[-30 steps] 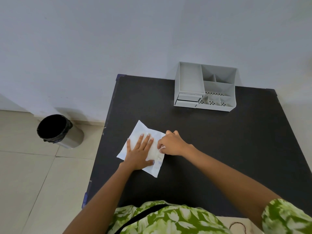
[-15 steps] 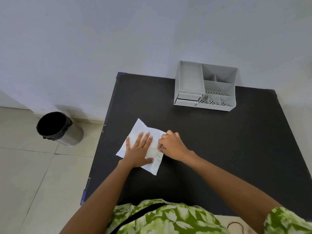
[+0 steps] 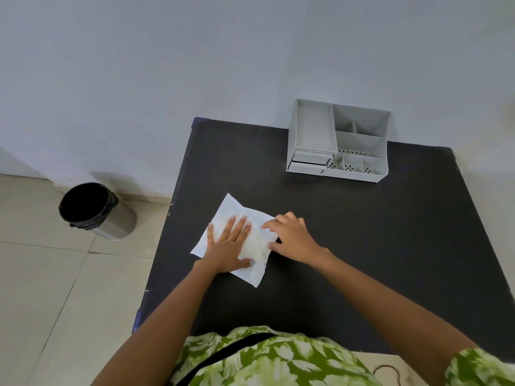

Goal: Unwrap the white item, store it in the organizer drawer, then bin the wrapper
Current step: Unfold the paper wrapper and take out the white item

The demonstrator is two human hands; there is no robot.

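Note:
A white item in its thin white wrapper (image 3: 229,209) lies flat on the black table (image 3: 376,232), near the left edge. My left hand (image 3: 227,247) rests flat on it with fingers spread, pressing it down. My right hand (image 3: 294,236) sits at the wrapper's right edge, with index finger and thumb pinching that edge. The grey organizer (image 3: 312,126) stands at the back of the table against the wall. Its two small drawers (image 3: 310,157) at the front left are closed.
A steel bin (image 3: 117,221) with a black liner stands on the tiled floor, left of the table and below its level. The white wall runs right behind the organizer. My green patterned clothing fills the bottom edge.
My right hand has loosened from a tight fist at the wrapper's edge to an index-and-thumb pinch. My left hand has stayed flat on the item. The view has shifted slightly.

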